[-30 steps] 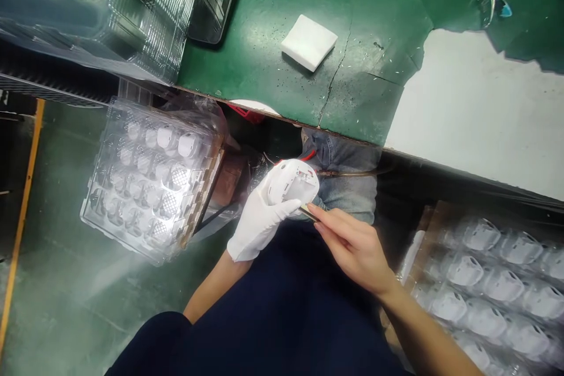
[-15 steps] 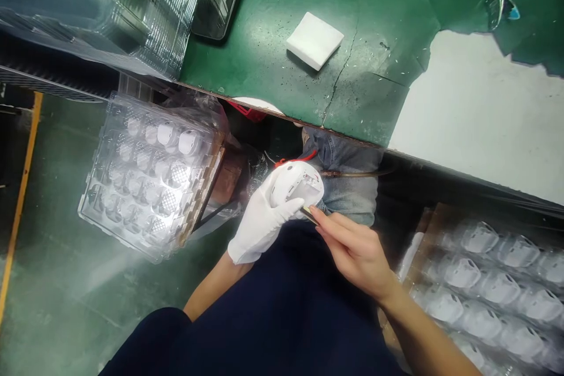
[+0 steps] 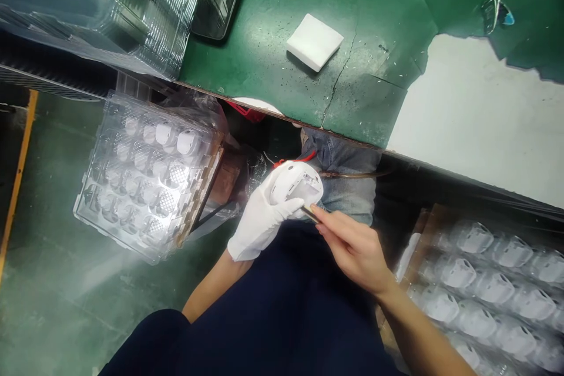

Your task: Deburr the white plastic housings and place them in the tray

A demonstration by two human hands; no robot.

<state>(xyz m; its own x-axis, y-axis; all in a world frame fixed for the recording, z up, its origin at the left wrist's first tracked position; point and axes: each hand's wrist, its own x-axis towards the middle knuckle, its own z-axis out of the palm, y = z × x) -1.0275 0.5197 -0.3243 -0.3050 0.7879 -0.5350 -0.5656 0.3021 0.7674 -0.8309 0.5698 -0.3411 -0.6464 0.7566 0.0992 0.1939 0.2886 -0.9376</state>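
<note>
In a white glove, my left hand (image 3: 259, 217) is wrapped round a white rounded plastic housing (image 3: 287, 179). The housing has a rectangular recess and small slots on the side facing up and right. My bare right hand (image 3: 352, 241) pinches a thin dark flat tool (image 3: 311, 215), whose kind I cannot make out. Its far end meets the lower edge of the housing, beside my gloved thumb. Both hands are close together in front of my dark clothing, just below the edge of the green table.
A white foam block (image 3: 315, 42) lies on the green table (image 3: 379, 6), left of a white sheet (image 3: 480, 111). Clear plastic trays (image 3: 150, 29) are stacked at upper left. Trays holding white parts stand at left (image 3: 145, 173) and lower right (image 3: 493, 288). A thin hose (image 3: 352, 174) runs behind the housing.
Both hands keep nearly the same place on the housing. The dark tool has tilted slightly in my right hand. The whole view has shifted a little.
</note>
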